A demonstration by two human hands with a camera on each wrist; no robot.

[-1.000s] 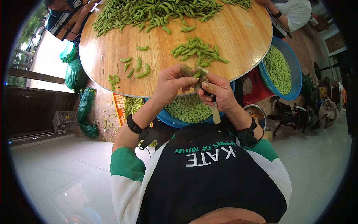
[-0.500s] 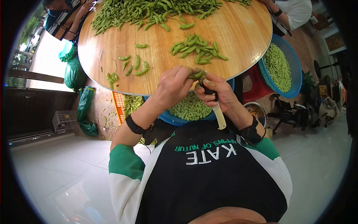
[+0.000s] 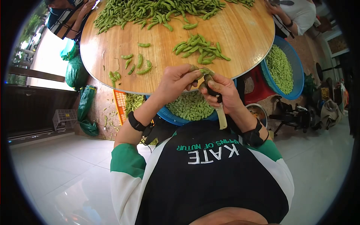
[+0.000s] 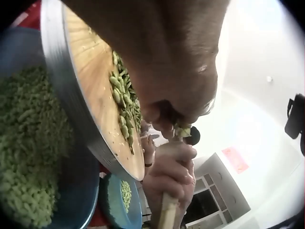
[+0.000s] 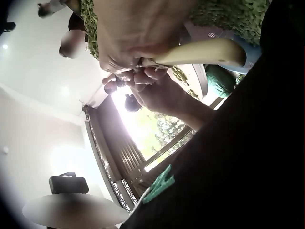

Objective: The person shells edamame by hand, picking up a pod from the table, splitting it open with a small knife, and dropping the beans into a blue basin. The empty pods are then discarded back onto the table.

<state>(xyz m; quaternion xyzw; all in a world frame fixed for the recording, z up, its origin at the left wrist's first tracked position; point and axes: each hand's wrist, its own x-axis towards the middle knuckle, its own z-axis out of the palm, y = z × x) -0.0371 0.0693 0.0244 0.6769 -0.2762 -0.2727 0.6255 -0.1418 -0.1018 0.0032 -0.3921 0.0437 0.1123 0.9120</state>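
Note:
In the head view my left hand [image 3: 173, 84] pinches a green edamame pod [image 3: 204, 71] between thumb and fingers, just over the table's near edge. My right hand [image 3: 224, 93] meets it there, its fingertips right at the pod. The right fingers curl round a knife, whose cream handle [image 3: 221, 118] points back toward my body; its blade is hidden by the hand. The right wrist view shows that handle [image 5: 209, 51] with a hole near its end. Just ahead on the round table lies a small heap of pods [image 3: 198, 48].
A large pile of pods [image 3: 161, 11] covers the far side of the wooden table [image 3: 247, 33]. Loose pods [image 3: 140, 65] lie at left. Below my hands sits a blue basin of shelled beans [image 3: 191, 107]; another blue basin [image 3: 301, 80] stands right. Two other people sit across.
The knife handle has swung downward, while the right hand has shifted slightly right. My left hand has turned about the pod, its thumb now showing on top. The person at far right has moved slightly.

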